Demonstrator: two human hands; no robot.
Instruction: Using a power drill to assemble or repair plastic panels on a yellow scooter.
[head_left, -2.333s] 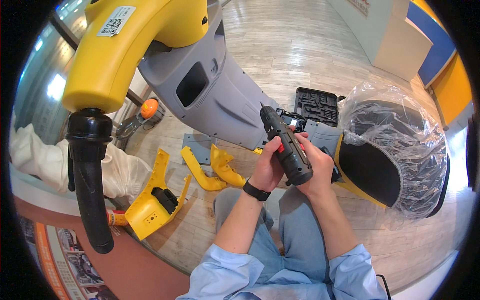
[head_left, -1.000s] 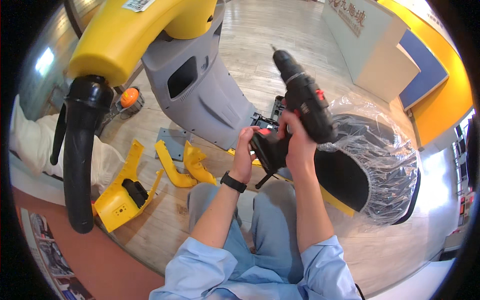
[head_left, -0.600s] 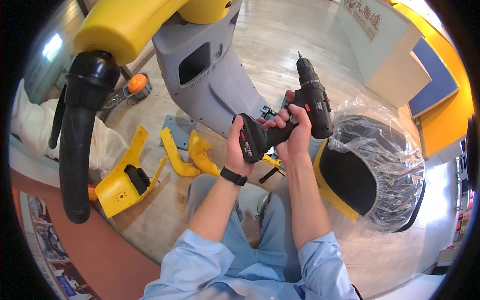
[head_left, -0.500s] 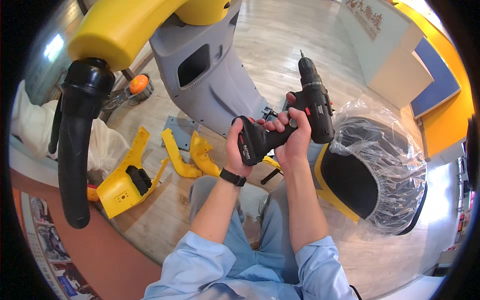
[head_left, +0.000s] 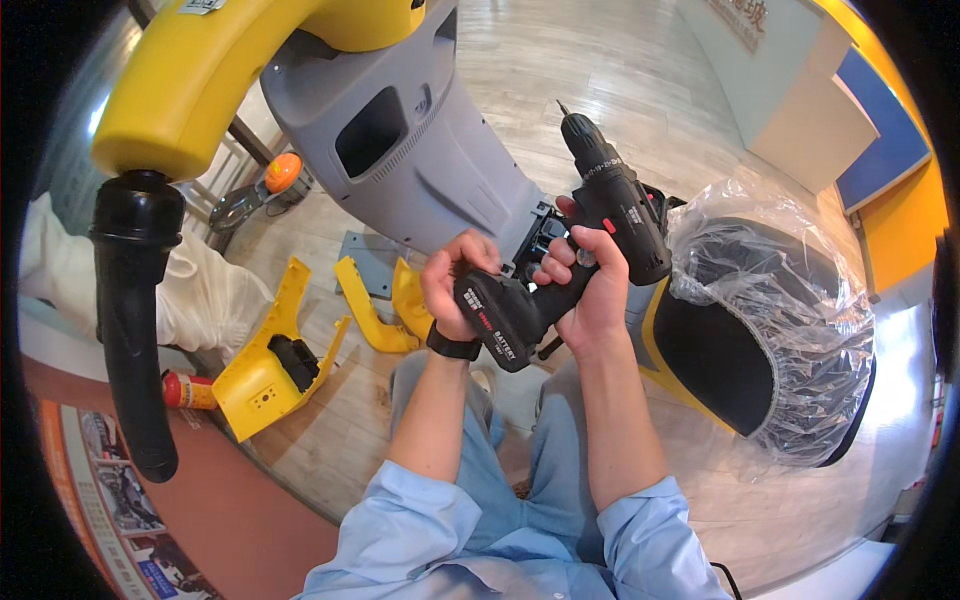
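A black cordless drill (head_left: 615, 205) is held over my lap, its chuck and bit pointing up and away to the left. My right hand (head_left: 598, 300) is wrapped round its handle, with a finger near the trigger. At the handle's foot, the battery pack (head_left: 505, 318) faces me. My left hand (head_left: 450, 280) lies against the pack's left side, its fingers curled over the upper end; the exact contact of the fingertips is partly hidden. Just beyond the hands stands the grey scooter-like body (head_left: 400, 140), with exposed metal parts (head_left: 540, 235) at its lower end.
Yellow panels (head_left: 270, 375) lie on the floor to the left, near a grey plate (head_left: 367, 262) and a red cylinder (head_left: 188, 390). A yellow handlebar housing with a black grip (head_left: 135, 330) overhangs the left. A black seat in clear plastic (head_left: 770, 340) stands at right.
The drill has tilted further left and its battery has turned toward me. My left hand's fingers have shifted to the pack's upper end. The view has moved slightly.
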